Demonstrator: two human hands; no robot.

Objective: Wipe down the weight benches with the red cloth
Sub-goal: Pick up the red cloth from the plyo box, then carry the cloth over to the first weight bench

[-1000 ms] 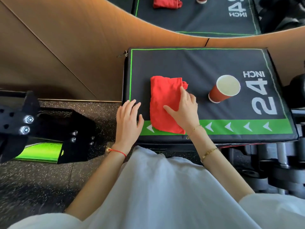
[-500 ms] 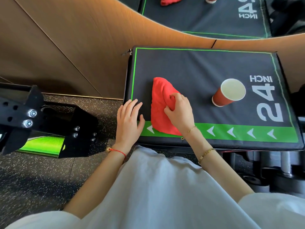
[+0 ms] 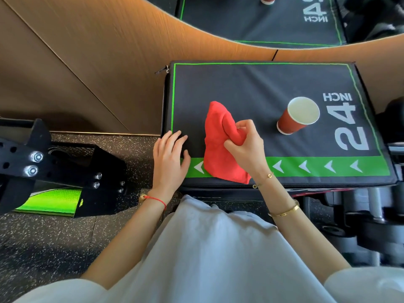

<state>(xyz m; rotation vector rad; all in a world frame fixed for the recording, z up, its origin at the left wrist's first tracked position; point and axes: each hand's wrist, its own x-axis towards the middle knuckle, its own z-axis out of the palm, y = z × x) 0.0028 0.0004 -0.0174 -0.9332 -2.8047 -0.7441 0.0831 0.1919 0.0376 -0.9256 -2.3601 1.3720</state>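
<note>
1. The left hand (image 3: 169,159) is lying flat on the near-left corner of the black padded surface (image 3: 251,88), its fingers (image 3: 175,141) straight and holding nothing.
2. At its 3 o'clock, the right hand (image 3: 246,147) is bunching the red cloth (image 3: 218,149) — fingers curled round a raised fold, while the cloth's lower edge is draping over the green arrow band (image 3: 328,166).
3. Farther off at 2 o'clock, a red paper cup (image 3: 293,121) is standing well apart from the cloth.
4. Judging by this, the wiping is barely starting — the cloth is being gathered, and most of the surface, plus whatever lies under the cup, is likely awaiting a pass.
</note>
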